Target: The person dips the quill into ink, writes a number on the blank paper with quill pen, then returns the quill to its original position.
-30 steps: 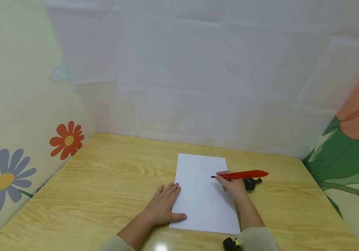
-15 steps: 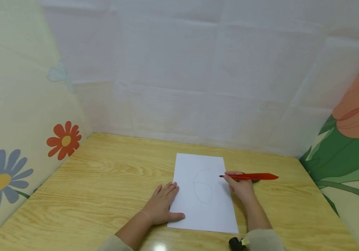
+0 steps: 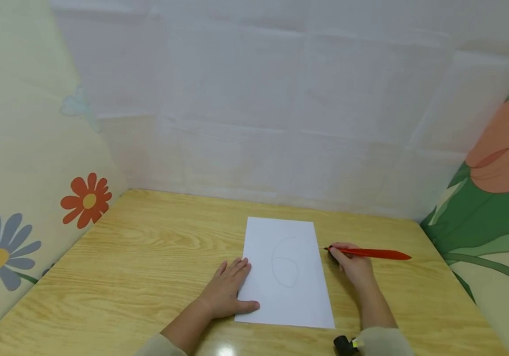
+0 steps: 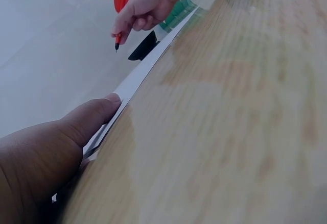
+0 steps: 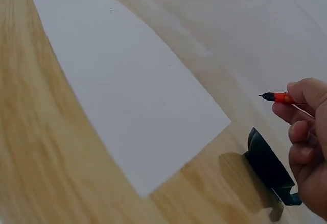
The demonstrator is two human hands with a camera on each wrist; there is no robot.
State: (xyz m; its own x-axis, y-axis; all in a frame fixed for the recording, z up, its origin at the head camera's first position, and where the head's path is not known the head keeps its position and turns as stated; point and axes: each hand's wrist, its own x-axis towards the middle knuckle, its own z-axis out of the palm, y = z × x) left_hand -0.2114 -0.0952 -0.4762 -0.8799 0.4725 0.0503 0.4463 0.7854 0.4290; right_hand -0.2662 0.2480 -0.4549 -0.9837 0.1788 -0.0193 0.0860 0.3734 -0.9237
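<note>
A white sheet of paper [image 3: 307, 306] lies on the table, bearing a thin pencil-like line shaped like a 6. My left hand [image 3: 224, 292] rests flat at its left edge, fingers spread and thumb on the sheet. To the right of the paper, my right hand [image 3: 356, 267] pinches a red feather-shaped pen [image 3: 385, 254] with a dark tip. That tip points left and is raised off the sheet in the right wrist view. Below the right hand stands a small black object [image 5: 268, 165], mostly hidden in the head view; its kind is unclear.
The wood-grain table [image 3: 161, 247] extends on both sides of the sheet. A white cloth [image 3: 236, 99] hangs behind it, and flower-printed cloth [image 3: 14, 123] lines the sides. A black device [image 3: 345, 345] sits by the right sleeve.
My right hand has moved rightward with the pen, from above the sheet to past its right edge, uncovering the drawn line. The left hand stays on the paper; the head view shifts slightly.
</note>
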